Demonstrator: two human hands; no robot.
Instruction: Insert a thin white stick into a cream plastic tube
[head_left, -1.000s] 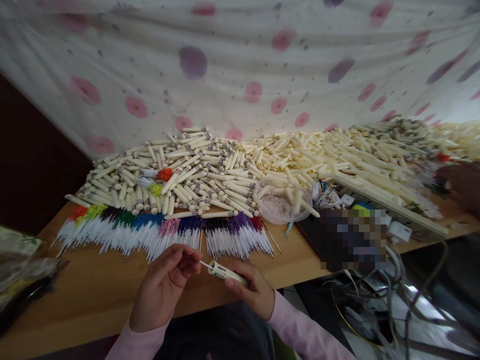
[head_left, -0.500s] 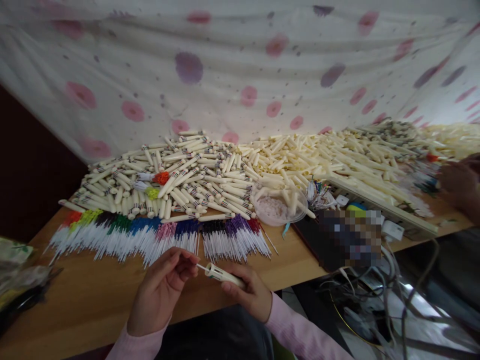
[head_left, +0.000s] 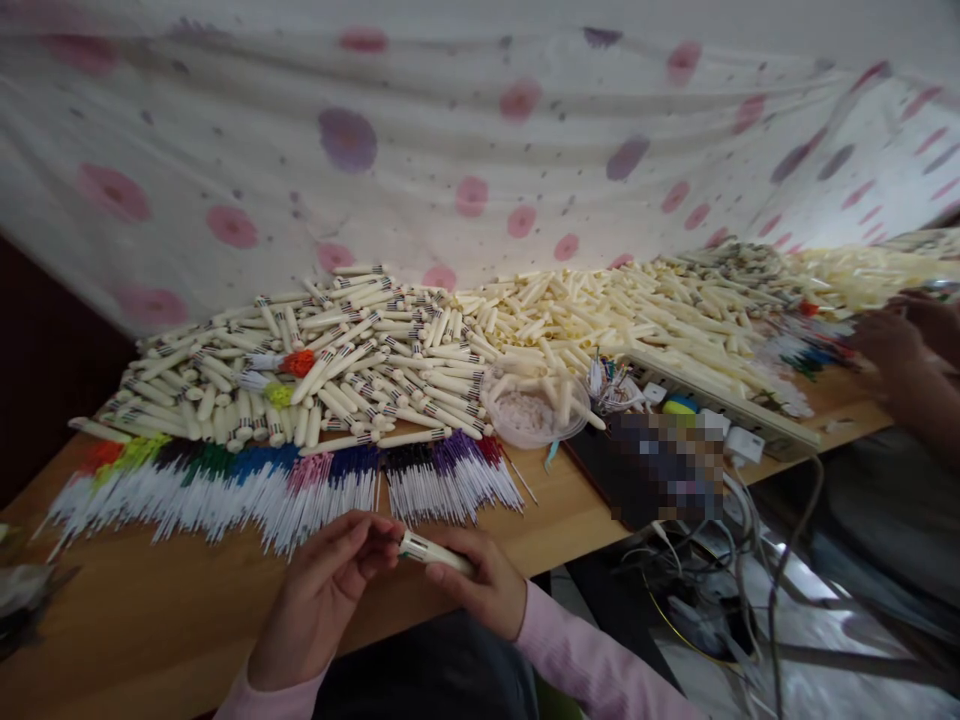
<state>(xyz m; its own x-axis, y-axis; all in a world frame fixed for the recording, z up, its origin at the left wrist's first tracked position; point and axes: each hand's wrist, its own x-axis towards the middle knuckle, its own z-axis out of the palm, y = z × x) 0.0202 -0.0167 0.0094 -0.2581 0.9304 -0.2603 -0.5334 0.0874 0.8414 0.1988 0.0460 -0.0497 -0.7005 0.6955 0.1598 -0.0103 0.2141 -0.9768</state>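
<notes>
My right hand (head_left: 484, 585) grips a cream multicolour pen barrel (head_left: 437, 553) by its lower part, slotted open end toward the left. At that end the fingertips of my left hand (head_left: 330, 580) are pinched together, against the rim. The white pen refill seen between them earlier is now hidden by the fingers and barrel. Just beyond my hands, a row of pen refills (head_left: 255, 495) lies sorted by colour, white stems pointing toward me. Behind them is a heap of cream pen barrels with dark slots (head_left: 360, 340).
More plain cream tubes (head_left: 570, 300) are piled toward the right. A clear plastic tub (head_left: 529, 425) holds small whitish pieces. A power strip (head_left: 735, 405) with plugs and a dark tablet-like object (head_left: 600, 465) lie right of it. Another person's hands (head_left: 900, 340) work at far right.
The white refill stem that showed between my left fingers and the barrel is no longer visible. My left fingers have closed up to the barrel's end. The view has turned slightly right.
</notes>
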